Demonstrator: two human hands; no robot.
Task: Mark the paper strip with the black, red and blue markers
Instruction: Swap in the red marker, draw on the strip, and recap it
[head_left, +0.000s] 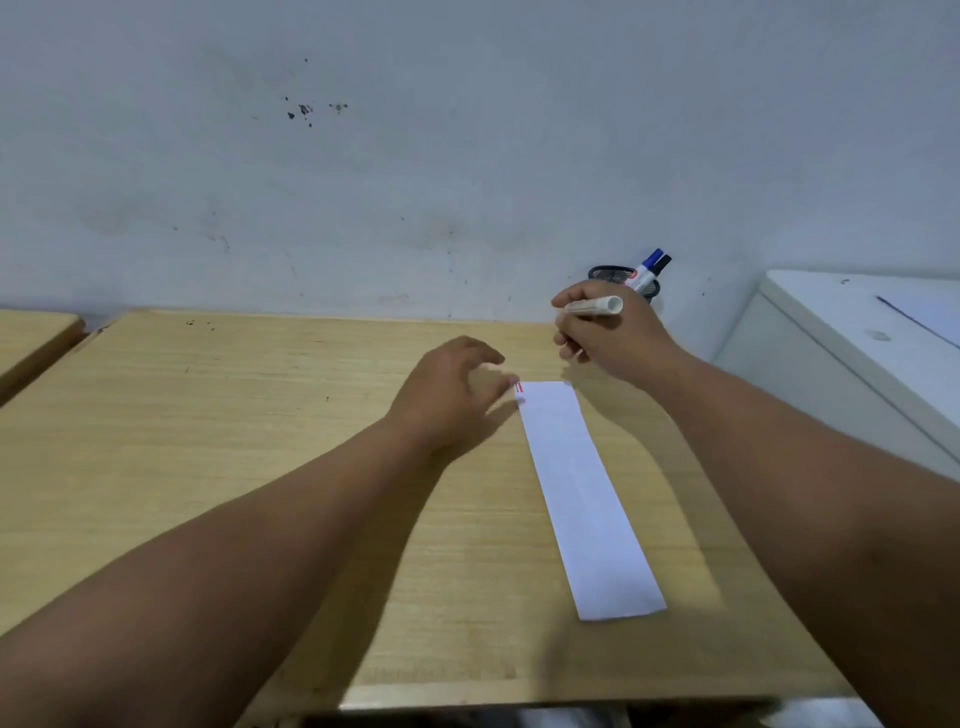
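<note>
A long white paper strip (582, 493) lies on the wooden desk (260, 467), running from the middle toward the near right. Small red and blue marks show at its far left corner. My left hand (452, 395) hovers just left of that far end, fingers curled and apart, holding nothing. My right hand (608, 327) is above the strip's far end, closed around a white-bodied marker (597, 305) whose colour I cannot tell. A blue marker (647, 267) and a black marker (661, 265) stand in a dark mesh holder (610, 274) against the wall.
A grey-white wall rises right behind the desk. A white cabinet or appliance (852, 353) stands at the right of the desk. A second wooden desk (31, 338) adjoins at the far left.
</note>
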